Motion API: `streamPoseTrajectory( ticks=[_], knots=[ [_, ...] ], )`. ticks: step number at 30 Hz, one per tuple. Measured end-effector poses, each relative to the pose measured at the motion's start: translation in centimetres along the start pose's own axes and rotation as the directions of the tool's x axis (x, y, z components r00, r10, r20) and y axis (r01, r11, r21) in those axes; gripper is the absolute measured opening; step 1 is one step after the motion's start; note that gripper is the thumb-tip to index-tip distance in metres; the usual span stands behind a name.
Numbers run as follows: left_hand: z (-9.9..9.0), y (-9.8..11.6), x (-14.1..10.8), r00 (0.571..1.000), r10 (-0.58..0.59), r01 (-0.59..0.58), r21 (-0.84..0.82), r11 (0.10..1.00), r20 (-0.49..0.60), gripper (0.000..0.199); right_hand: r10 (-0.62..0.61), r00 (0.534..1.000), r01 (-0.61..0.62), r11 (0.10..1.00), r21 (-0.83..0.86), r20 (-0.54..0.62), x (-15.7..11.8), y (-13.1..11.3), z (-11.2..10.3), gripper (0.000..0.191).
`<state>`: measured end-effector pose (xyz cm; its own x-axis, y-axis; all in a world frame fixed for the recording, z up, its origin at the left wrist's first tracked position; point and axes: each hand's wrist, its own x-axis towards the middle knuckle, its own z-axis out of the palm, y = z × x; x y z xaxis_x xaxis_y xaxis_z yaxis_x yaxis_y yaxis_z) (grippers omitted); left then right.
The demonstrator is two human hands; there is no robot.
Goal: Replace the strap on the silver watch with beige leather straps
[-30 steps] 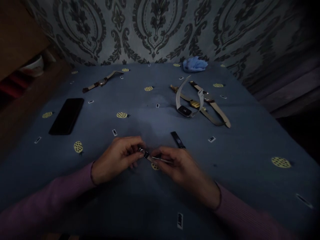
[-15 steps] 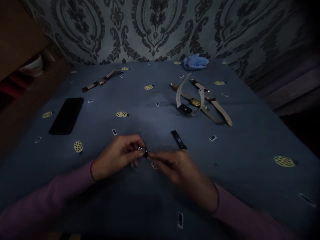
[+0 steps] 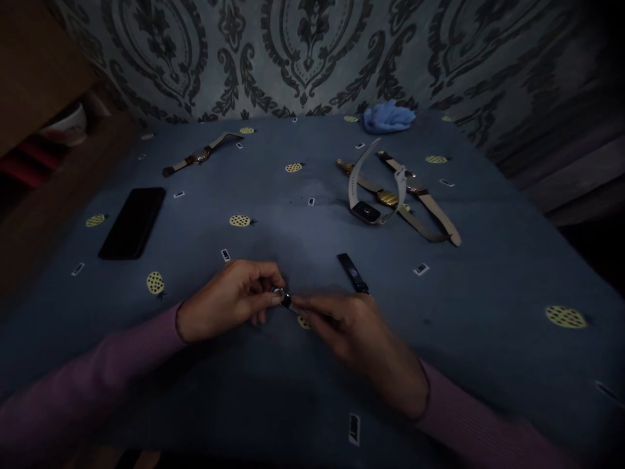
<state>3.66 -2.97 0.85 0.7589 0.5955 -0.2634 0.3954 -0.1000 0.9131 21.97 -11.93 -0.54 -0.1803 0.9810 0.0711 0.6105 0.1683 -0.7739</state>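
In the middle near the front, a small silver wristwatch (image 3: 281,295) is pinched between the thumb and fingers of my left hand (image 3: 239,296). A short dark length of its strap (image 3: 287,301) shows at the right side of the case. My right hand (image 3: 346,319) is closed, its thumb and fingertips gripping that strap; the exact grip is partly hidden by the fingers and the dim light. Just beyond my right knuckles lies a black strap piece (image 3: 352,272) on the blue tablecloth (image 3: 273,391).
To the right, a white-strapped smartwatch (image 3: 366,212), a gold-coloured watch (image 3: 388,198) and a brown-strapped watch (image 3: 432,205) overlap. Another watch (image 3: 200,156) lies back left, beyond a black phone (image 3: 133,223). A crumpled blue cloth (image 3: 389,118) sits by the wall.
The view has shifted slightly, so the table's things appear a little displaced. Both hands keep nearly the same hold on the watch, with only a small movement at the fingertips.
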Motion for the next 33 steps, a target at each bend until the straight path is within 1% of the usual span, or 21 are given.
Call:
streamPoseTrajectory(
  ticks=[4, 7, 12, 14, 17, 20, 23, 26, 33],
  knots=[
    [-0.25, 0.23, 0.08, 1.000, 0.000, -0.001, 0.041, 0.999, 0.030, 0.006, 0.005, 1.000, -0.005, 1.000, 0.000, -0.015, -0.02, -0.03, -0.06, 0.020],
    [-0.43, 0.46, 0.02, 0.998, 0.025, -0.031, 0.100, 0.995, 0.055, 0.008, 0.014, 1.000, -0.014, 1.000, 0.016, -0.027, -0.06, 0.00, -0.05, 0.022],
    [-0.66, 0.57, -0.09, 0.990, 0.120, -0.135, 0.237, 0.962, 0.077, 0.009, 0.049, 0.999, -0.050, 0.999, -0.021, -0.014, -0.13, 0.17, 0.10, 0.024],
    [-0.64, 0.54, -0.10, 0.980, 0.185, -0.200, 0.333, 0.922, 0.077, 0.010, 0.052, 0.999, -0.053, 0.998, -0.022, -0.016, -0.12, 0.21, 0.12, 0.025],
    [-0.51, 0.50, -0.06, 0.957, 0.271, -0.286, 0.485, 0.826, 0.101, 0.011, 0.058, 0.998, -0.058, 0.998, -0.019, -0.017, -0.13, 0.22, 0.10, 0.027],
    [-0.35, 0.48, -0.02, 0.946, 0.290, -0.318, 0.573, 0.755, 0.143, 0.014, 0.067, 0.998, -0.067, 0.998, -0.020, -0.014, -0.17, 0.22, 0.10, 0.030],
    [-0.24, 0.47, 0.00, 0.940, 0.291, -0.336, 0.619, 0.710, 0.177, 0.014, 0.060, 0.998, -0.061, 0.998, -0.024, -0.016, -0.18, 0.28, 0.20, 0.030],
    [-0.17, 0.43, 0.04, 0.933, 0.305, -0.355, 0.636, 0.686, 0.192, 0.015, 0.042, 0.998, -0.044, 0.998, -0.049, -0.037, -0.13, 0.31, 0.29, 0.030],
    [-0.07, 0.20, 0.19, 0.927, 0.338, -0.366, 0.600, 0.711, 0.165, 0.014, 0.082, 0.997, -0.082, 0.993, -0.080, -0.006, -0.20, -0.15, 0.02, 0.029]
  ],
)
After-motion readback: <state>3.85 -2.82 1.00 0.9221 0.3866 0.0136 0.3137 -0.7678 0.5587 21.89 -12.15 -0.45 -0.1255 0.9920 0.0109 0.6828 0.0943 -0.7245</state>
